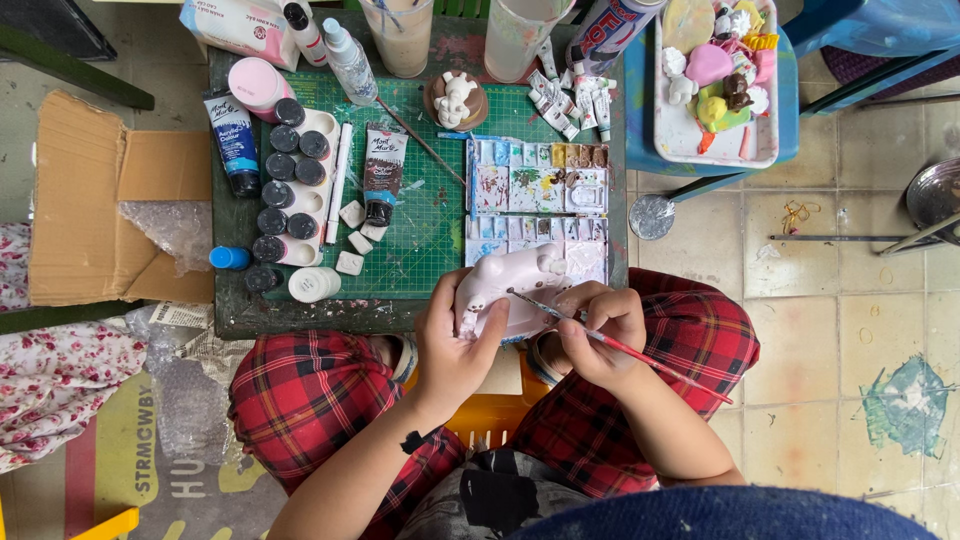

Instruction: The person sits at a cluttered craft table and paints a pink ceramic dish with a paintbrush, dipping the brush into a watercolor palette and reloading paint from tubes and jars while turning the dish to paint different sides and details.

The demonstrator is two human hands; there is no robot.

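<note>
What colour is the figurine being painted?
Pale pink; the figurine shows best in the head view, held in the left hand.

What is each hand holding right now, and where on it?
Left hand grips the pale pink figurine by its near end. Right hand pinches the red paintbrush partway along its handle.

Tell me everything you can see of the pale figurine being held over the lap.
The figurine is a pale pink, rounded animal-like piece with a matte, unglazed look, perhaps clay or plaster. It has small raised details, including a tiny white figure on its near side. It lies on its side just past the green mat's near edge, above the red plaid knees. The left hand grips its left end; the right hand holds a thin red-handled brush whose tip touches its surface.
</note>
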